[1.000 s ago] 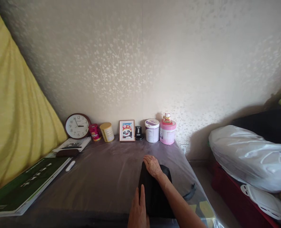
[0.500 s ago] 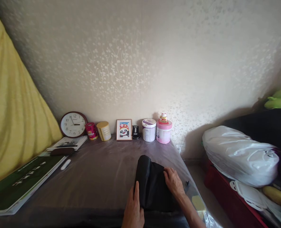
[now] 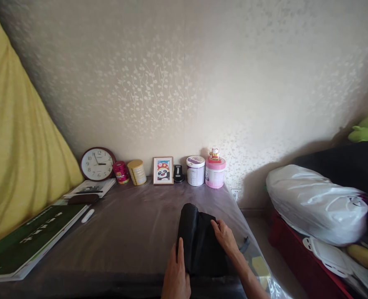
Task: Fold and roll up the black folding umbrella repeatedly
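Note:
A black piece of fabric, rolled up along its left side and flat on its right, lies near the table's front edge. My left hand grips the rolled side from the left, one finger stretched along it. At the upper right edge of the flat part, my right hand pinches the fabric, its fingertips curled together. Just right of my right wrist lies a small dark strap-like piece. What the black fabric belongs to cannot be made out.
Along the wall stand a clock, tins, a framed panda picture and two tubs. On the left lie a green book and a white pen-like object. Right of the table, a white plastic bag bulges.
My right hand has shifted slightly left and its fingers have drawn together on the fabric's edge. More of the dark strap-like piece shows. My left hand keeps its hold.

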Tool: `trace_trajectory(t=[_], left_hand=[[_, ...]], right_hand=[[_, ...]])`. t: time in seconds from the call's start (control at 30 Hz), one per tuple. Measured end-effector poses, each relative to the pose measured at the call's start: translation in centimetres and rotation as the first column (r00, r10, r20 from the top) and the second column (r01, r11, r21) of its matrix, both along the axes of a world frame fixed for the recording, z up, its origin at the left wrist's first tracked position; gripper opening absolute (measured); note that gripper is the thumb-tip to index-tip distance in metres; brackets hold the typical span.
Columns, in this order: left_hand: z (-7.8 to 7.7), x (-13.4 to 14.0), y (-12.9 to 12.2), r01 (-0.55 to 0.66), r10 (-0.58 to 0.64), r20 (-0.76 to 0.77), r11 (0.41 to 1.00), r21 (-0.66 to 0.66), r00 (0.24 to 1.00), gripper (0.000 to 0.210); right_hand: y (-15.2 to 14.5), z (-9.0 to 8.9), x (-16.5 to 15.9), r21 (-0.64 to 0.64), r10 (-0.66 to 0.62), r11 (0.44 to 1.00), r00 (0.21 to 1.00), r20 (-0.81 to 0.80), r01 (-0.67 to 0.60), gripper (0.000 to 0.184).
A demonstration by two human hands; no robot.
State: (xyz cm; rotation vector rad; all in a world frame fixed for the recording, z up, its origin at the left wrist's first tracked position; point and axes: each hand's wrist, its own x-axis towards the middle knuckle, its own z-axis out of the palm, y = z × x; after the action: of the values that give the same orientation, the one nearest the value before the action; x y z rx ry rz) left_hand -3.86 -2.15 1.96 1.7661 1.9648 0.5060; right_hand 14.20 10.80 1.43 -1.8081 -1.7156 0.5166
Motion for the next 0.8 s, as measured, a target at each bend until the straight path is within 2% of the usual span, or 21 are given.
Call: trace_trajectory(t=[0.13, 0.23, 0.4, 0.57, 0.8], left_hand=[[-0.2, 0.5, -0.1, -0.034, 0.037, -0.077, 0.998, 0.049, 0.996, 0.083], [-0.3, 0.8, -0.1, -0.044, 0.049, -0.11, 0.998, 0.055, 0.993, 0.083], [-0.4, 0.8, -0.1, -0.056, 0.061, -0.122, 0.997, 0.044, 0.991, 0.083], [-0.2, 0.5, 0.1, -0.025, 0.025, -0.105, 1.0, 0.007, 0.994, 0.083], [0.1, 0.6, 0.1, -0.033, 0.031, -0.143, 0.999, -0.014, 0.989, 0.083]], right_hand=[[0.3, -0.7, 0.4, 0.03, -0.001, 1.0, 1.0, 0.015, 0.0, 0.023], [0.4, -0.6, 0.6, 0.057, 0.026, 0.998, 0.997, -0.07, -0.022, 0.026], [0.6, 1.1, -0.8, 0.184, 0.089, 0.982, 0.953, -0.291, -0.035, 0.038], [0.6, 3.2, -3.0, 0.207, 0.119, 0.978, 0.871, -0.477, -0.02, 0.046], [1.0, 4.4, -6.1, 0.221, 0.132, 0.975, 0.815, -0.564, -0.004, 0.049]])
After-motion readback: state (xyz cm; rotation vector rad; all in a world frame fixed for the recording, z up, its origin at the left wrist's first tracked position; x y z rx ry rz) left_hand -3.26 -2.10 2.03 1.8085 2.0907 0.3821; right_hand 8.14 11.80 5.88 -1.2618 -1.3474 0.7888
